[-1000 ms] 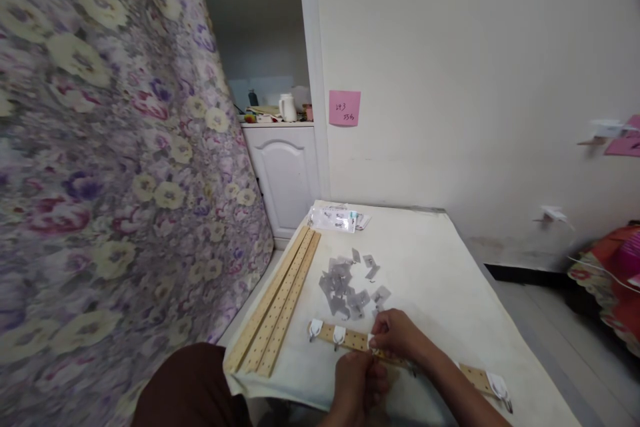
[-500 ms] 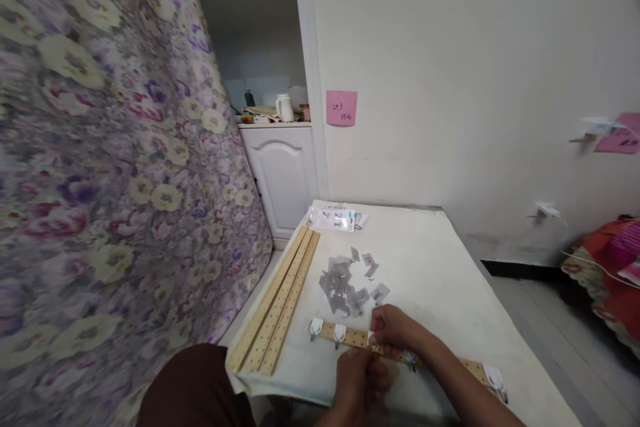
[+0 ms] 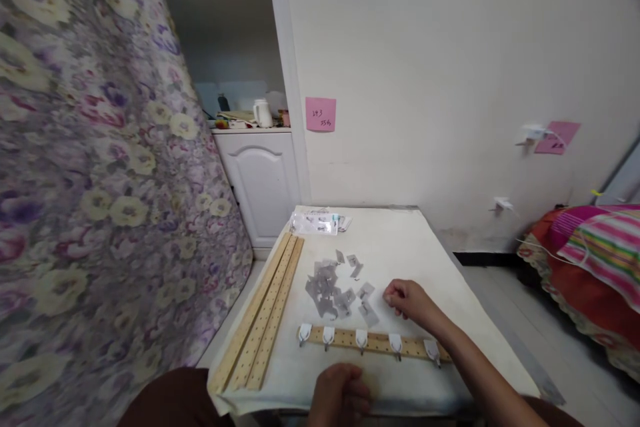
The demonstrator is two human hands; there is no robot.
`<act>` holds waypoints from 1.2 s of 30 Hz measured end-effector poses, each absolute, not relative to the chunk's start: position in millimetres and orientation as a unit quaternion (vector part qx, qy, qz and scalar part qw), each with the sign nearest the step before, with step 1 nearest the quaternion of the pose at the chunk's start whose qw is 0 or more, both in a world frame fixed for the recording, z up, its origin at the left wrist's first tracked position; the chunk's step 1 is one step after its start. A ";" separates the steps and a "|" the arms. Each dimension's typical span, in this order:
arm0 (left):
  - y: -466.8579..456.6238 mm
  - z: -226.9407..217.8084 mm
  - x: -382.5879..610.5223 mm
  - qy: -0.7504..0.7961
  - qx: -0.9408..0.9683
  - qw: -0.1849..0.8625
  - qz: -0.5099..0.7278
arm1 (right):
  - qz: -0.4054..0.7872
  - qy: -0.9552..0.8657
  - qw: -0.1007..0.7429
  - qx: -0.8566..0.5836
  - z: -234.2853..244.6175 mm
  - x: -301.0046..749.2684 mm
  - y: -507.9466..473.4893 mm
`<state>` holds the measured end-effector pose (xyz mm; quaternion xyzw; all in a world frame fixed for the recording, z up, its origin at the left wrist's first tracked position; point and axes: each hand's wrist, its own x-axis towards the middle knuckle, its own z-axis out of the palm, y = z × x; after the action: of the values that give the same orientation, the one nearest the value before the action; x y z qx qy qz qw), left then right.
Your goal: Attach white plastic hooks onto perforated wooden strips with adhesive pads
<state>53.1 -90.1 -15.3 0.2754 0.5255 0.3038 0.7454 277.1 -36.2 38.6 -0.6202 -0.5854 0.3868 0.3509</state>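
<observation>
Fingers point(image 3: 393, 295) of the right hand point(image 3: 409, 301) bunch together at the loose pile of grey translucent hooks point(image 3: 333, 283) (pinching one? cannot tell), lying within reach just beyond the pale perforated wooden strip point(image 3: 377, 344); left hand point(image 3: 340, 397) rests curled shut, nearer.

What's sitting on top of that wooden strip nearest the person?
Five white hooks sit along the holed strip. The right forearm covers its right end, so any hook there is hidden.

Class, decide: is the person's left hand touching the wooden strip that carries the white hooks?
Apart. The head view shows a band of bare table between the left hand and the wooden strip.
</observation>
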 end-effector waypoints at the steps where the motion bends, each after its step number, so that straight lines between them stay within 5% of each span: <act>1: -89.7 -16.6 46.3 0.526 0.276 0.742 0.310 | 0.385 -0.592 0.347 -0.618 37.4 270.0 -36.6; 14: -66.3 -11.4 20.5 0.532 0.225 0.711 0.401 | 0.318 -0.686 0.239 -0.609 15.3 157.4 -11.8; 36: -51.6 -9.9 33.7 0.557 0.213 0.712 0.371 | 0.382 -0.632 0.218 -0.638 5.9 157.9 -9.2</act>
<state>33.7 -51.6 -9.9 0.2128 0.5568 0.3709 0.7121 157.9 -9.2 5.9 -0.6377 -0.6324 0.3817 0.2183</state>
